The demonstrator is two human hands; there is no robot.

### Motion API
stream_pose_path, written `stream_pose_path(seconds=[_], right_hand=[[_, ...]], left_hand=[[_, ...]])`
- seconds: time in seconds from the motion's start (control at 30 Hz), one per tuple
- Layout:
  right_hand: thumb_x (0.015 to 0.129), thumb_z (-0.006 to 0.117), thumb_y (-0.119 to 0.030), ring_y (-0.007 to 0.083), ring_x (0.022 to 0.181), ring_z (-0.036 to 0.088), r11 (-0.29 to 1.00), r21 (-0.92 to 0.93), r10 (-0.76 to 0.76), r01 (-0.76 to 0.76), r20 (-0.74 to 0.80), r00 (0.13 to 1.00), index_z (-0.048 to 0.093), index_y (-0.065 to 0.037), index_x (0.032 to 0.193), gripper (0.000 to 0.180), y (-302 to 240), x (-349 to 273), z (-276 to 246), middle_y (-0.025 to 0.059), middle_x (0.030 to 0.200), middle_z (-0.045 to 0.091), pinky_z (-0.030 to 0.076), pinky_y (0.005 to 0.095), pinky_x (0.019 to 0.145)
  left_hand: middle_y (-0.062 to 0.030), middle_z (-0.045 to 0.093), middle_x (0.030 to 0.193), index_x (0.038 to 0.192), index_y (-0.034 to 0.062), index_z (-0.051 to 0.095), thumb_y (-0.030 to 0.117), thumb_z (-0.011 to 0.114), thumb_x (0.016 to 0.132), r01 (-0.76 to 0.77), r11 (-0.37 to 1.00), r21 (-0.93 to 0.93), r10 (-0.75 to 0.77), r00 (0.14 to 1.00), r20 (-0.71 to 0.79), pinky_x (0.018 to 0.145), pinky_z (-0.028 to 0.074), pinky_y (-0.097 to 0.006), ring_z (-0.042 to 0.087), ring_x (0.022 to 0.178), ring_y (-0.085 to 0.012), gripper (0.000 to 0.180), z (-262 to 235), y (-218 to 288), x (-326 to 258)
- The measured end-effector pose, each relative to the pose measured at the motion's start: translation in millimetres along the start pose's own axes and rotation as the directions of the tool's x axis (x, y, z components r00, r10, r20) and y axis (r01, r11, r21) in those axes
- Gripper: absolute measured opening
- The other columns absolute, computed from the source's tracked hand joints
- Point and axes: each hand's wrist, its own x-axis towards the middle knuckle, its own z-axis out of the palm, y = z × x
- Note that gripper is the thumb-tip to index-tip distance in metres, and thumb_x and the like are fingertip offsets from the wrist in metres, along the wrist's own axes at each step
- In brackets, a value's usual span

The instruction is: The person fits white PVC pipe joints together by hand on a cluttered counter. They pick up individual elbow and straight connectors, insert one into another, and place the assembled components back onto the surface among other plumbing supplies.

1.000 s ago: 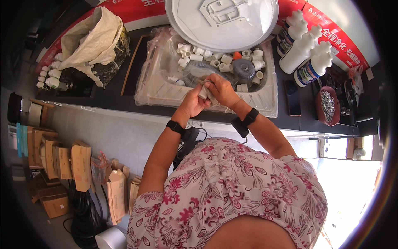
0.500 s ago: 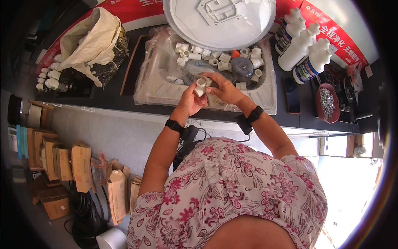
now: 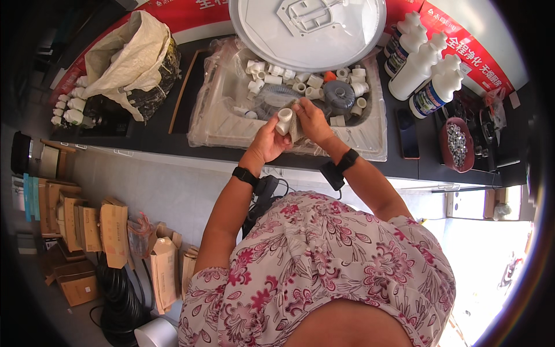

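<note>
Dark counter (image 3: 144, 130): plastic-wrapped sink (image 3: 231, 124), sack (image 3: 130, 55), white bottles (image 3: 425, 66), phone (image 3: 408, 134), screw bowl (image 3: 457, 144).

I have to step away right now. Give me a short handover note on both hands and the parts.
Left hand: grip shut on a white pipe fitting, held above the plastic-wrapped sink.
Right hand: pressing a small grey-brown pad against that fitting.
More white fittings lie loose in the sink under the round grey lid.
Done: cannot tell how many are treated.
Left: likely the loose ones.
</note>
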Motion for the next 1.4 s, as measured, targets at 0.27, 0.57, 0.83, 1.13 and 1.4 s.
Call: stream_pose_path(seconds=[0.27,0.57,0.83,1.13,1.4], right_hand=[[0.08,0.055,-0.025,0.0356,0.081,0.055,0.869,-0.199,-0.446,0.453,0.084,0.891,0.05,-0.012,0.109,0.032,-16.7,-8.3,-13.7,0.0132,0.103,0.052,0.047,0.0382,0.066],[0.08,0.055,-0.025,0.0327,0.068,0.056,0.869,-0.352,-0.349,0.349,0.066,0.935,0.053,-0.011,0.094,0.019,-13.9,-8.4,-0.2,0.0097,0.084,0.053,0.047,0.0399,0.057],[0.085,0.05,-0.026,0.0343,0.07,0.057,0.996,0.021,-0.09,0.09,0.01,0.996,0.052,-0.008,0.093,0.02,-4.2,-6.2,-4.7,0.0132,0.084,0.056,0.045,0.0384,0.059],[0.081,0.056,-0.026,0.0317,0.08,0.055,0.879,-0.27,-0.359,0.392,0.166,0.919,0.053,-0.006,0.095,0.024,-29.8,-4.4,-22.3,0.0113,0.092,0.054,0.045,0.0362,0.067],[0.08,0.055,-0.026,0.03,0.076,0.055,0.866,-0.396,-0.301,0.306,0.077,0.95,0.053,-0.007,0.084,0.02,-17.9,-5.7,-10.2,0.0096,0.084,0.053,0.045,0.037,0.057]], left_hand=[[0.0015,0.056,0.073,0.095,0.0161,0.052,0.041,0.035,0.09,-0.054,0.999,0.005,0.054,0.998,0.02,0.05,0.042,-0.024,0.051,0.053,-0.0117,0.03,-6.8,-2.1,3.0],[0.0007,0.058,0.08,0.096,0.015,0.052,0.041,0.036,0.09,0.003,0.996,0.084,-0.011,0.996,0.094,0.055,0.046,-0.027,0.055,0.062,-0.0126,0.031,-19.4,-4.1,11.1],[-0.0012,0.057,0.092,0.104,0.0132,0.05,0.041,0.038,0.089,0.004,0.999,0.037,-0.01,0.983,0.182,0.058,0.043,-0.028,0.055,0.077,-0.0149,0.034,-16.6,-1.3,8.5],[0.0,0.055,0.088,0.103,0.0131,0.05,0.034,0.049,0.085,-0.047,0.999,-0.008,0.047,0.997,0.068,0.057,0.042,-0.026,0.052,0.07,-0.0134,0.027,-8.0,-2.2,2.9],[-0.0013,0.057,0.09,0.102,0.0106,0.051,0.035,0.051,0.085,-0.044,0.999,0.028,0.038,0.984,0.172,0.061,0.044,-0.026,0.055,0.077,-0.0143,0.03,-15.9,-4.3,6.9]])
